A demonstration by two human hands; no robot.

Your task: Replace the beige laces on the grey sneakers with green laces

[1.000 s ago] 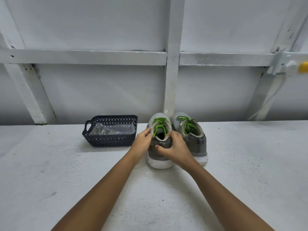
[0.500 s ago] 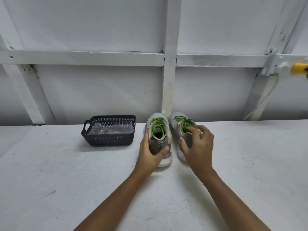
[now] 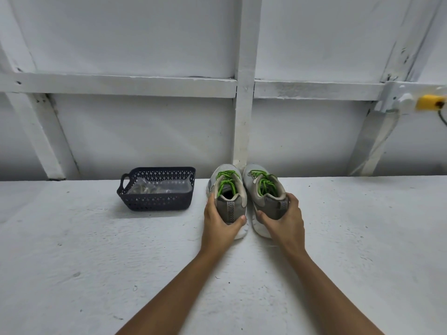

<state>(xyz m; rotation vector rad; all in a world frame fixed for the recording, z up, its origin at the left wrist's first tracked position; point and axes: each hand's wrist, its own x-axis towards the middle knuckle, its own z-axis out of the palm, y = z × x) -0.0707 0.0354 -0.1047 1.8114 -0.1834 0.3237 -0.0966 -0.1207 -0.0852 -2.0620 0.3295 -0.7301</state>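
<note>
Filling left grip (image 3: 219,224), right grip (image 3: 287,220): sneaker heels (image 3: 230,206).

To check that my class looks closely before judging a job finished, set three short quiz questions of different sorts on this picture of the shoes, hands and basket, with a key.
1. True or false: the left shoe and the right shoe both carry green laces.
2. The right hand grips: A a brush; B the right shoe's heel; C nothing.
3. What stands on the table to the left of the shoes?
Key: 1 true; 2 B; 3 a dark basket.
</note>
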